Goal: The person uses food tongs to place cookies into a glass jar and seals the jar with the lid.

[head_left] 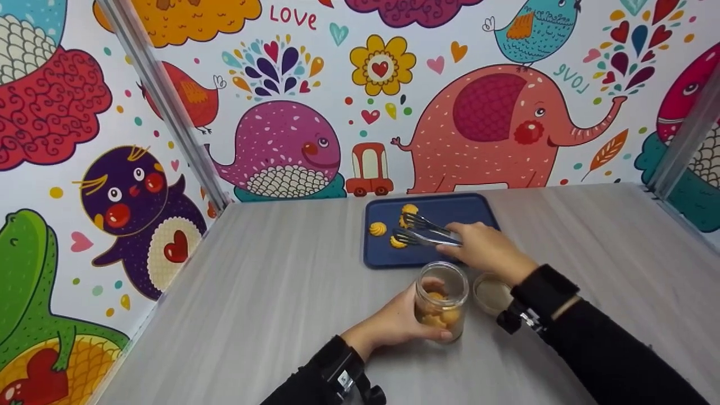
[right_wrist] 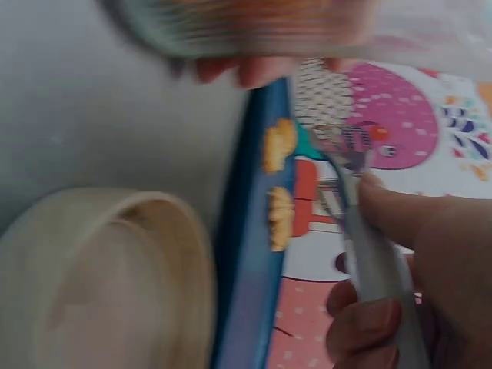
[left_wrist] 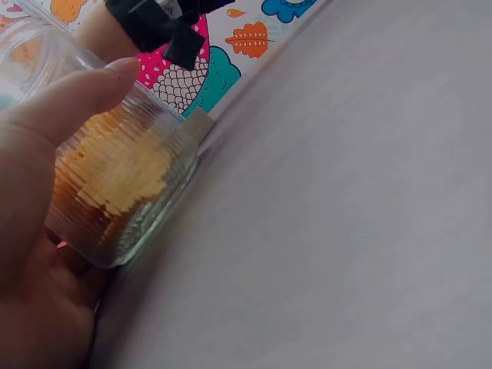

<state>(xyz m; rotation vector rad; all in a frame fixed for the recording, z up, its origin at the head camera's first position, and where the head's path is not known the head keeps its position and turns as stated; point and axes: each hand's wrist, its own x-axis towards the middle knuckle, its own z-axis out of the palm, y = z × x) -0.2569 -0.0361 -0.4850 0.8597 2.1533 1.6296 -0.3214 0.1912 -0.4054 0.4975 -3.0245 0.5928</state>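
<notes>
While left hand [head_left: 394, 323] grips cookie jar [head_left: 441, 301], right hand [head_left: 486, 247] grips tongs [head_left: 424, 230]; wall [head_left: 289, 16] reads "LOVE".

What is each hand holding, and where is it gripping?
Left hand grips the glass jar round its side; right hand holds metal tongs by their handle end.

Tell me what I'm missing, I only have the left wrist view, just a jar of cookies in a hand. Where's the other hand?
Observer: The right hand is over the blue tray, holding metal tongs.
Operator: Anything on that tray?
Observer: Three yellow cookies, with the tong tips right at two of them.
Operator: Is the jar lidded?
Observer: No, the jar held by the left hand is open; its lid lies on the table beside it.
</notes>
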